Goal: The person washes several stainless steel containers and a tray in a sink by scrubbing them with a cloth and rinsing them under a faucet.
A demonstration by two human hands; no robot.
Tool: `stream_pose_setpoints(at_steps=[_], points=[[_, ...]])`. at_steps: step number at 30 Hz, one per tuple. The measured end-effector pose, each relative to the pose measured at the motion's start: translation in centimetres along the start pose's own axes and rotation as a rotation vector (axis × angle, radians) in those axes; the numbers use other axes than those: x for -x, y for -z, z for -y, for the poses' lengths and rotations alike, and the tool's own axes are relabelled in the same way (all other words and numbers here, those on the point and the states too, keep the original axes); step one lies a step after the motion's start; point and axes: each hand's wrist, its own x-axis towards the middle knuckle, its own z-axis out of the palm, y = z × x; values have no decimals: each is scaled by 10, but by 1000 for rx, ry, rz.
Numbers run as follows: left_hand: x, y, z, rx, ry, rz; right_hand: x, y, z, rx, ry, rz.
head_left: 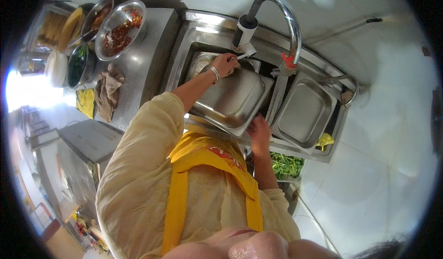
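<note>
My left hand (pixel 225 65), with a silver bangle at the wrist, reaches over the left sink basin (pixel 197 46). Its fingers are closed on the pale lever (pixel 247 53) at the base of the black-and-white tap fitting (pixel 244 32). A rectangular steel pan (pixel 233 95) lies askew in that basin, with the rim of another pan showing around it. At the pan's near right edge is my right hand (pixel 260 127), smeared by motion; whether its fingers grip the rim is hidden.
Another steel pan (pixel 305 109) sits over the right basin, near a yellow cloth (pixel 325 140). A curved chrome spout (pixel 293 23) arches above the sink. Green vegetables (pixel 286 165) lie below its front edge. On the left counter are a bowl of red chopped food (pixel 121 30) and a brown rag (pixel 109 90).
</note>
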Motion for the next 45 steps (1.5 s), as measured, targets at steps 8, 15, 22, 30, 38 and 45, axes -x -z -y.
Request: stream_pose_setpoints(at_steps=[8,15,22,30,38,45], points=[[-23,-5,7,-79,-97,-26,-45,-37,-7,-33,152,-134],[-31,-16,-7,49,-250,-55,-62,-3,10,207,232,-81],[-26,-17,-20,1,-133,-23,-66,11,-10,136,255,7],[57,-46,-49,-158,-389,19,-48,8,9,106,191,-110],[43,-93,-45,-972,-1042,406,-35,6,14,194,431,-97],[-7,-60,-26,-725,-330,203,-14,22,13,285,403,-211]])
